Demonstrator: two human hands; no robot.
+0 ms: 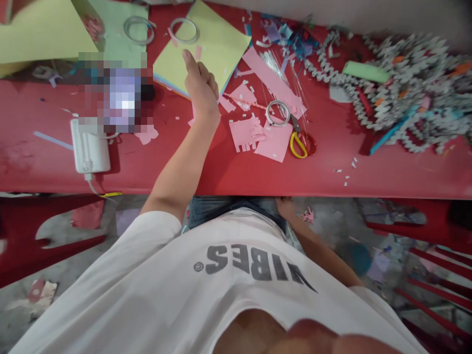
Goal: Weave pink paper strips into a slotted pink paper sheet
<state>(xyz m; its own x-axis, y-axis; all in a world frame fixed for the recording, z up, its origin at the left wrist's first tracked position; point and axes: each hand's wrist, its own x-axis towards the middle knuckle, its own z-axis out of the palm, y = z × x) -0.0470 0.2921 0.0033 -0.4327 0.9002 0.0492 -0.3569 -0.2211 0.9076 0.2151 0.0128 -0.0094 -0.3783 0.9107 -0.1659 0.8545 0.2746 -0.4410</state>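
Observation:
My left hand [202,86] is over the yellow paper sheets [221,37], with one digit stretched away from me and the other fingers curled in. I see nothing held in it. Whether it touches the paper I cannot tell. My right hand [284,205] is down at my thigh by the table's front edge, its fingers mostly hidden. On the table to the right of my left hand lie pink paper pieces [275,142], one cut into a fringe, a roll of tape [278,113] and scissors [300,142] with one yellow and one red handle.
The red table [332,177] spans the view. A white power bank [90,147] with a cable lies left, near a pixelated purple object [125,98]. Ring-shaped rolls [183,30] lie at the back. A heap of grey garland [416,83] fills the right. Red chairs [401,228] flank me.

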